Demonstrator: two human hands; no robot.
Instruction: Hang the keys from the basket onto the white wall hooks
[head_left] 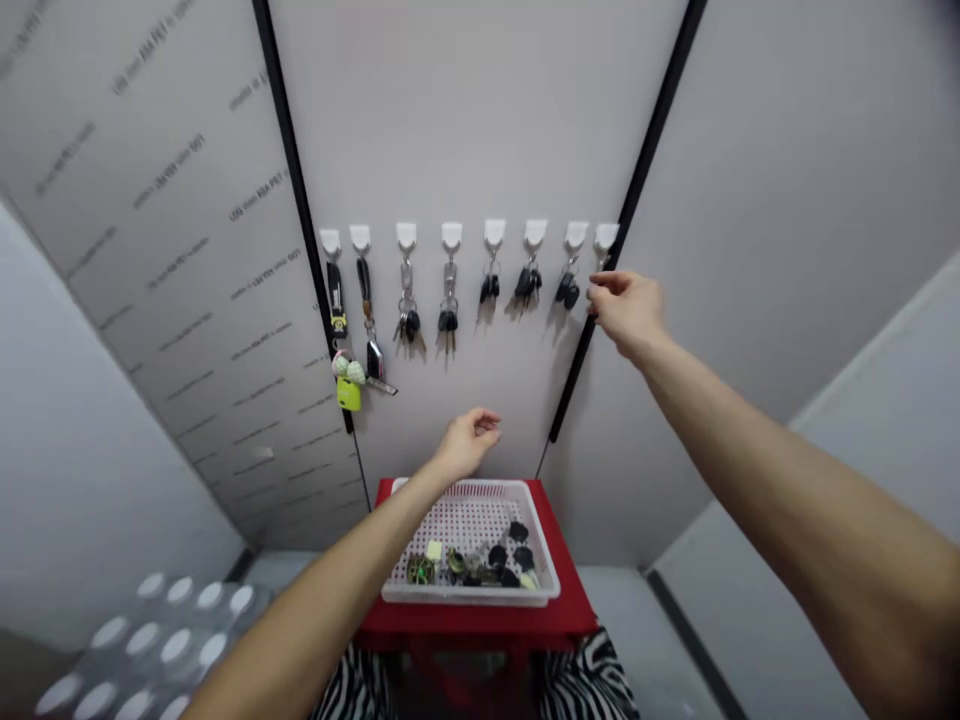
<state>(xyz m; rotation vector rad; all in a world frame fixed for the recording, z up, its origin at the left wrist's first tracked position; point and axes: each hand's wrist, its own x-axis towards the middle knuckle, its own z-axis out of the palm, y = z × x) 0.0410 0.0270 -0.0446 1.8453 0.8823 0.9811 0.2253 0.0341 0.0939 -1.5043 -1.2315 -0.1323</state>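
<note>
The right hand (628,308) is raised just below the rightmost white hook (606,236), with thumb and forefinger brought close together; whether anything is gripped between them cannot be told. Just beyond its fingertips, to the left, a bunch of keys (568,290) is hung from the next hook. The left hand (469,443) is held lower, above the far edge of the basket, with its fingers loosely curled and a gap left at the thumb.

The white perforated basket (469,597) is set on a red table (559,530). Black pieces (523,557), a round patterned piece (421,569) and a pale yellow piece (434,550) are gathered mostly along its near side.

The bunch is made up of dark-headed keys, joined on a silvery ring and hung heads downward against the pale wall (465,120).
</note>
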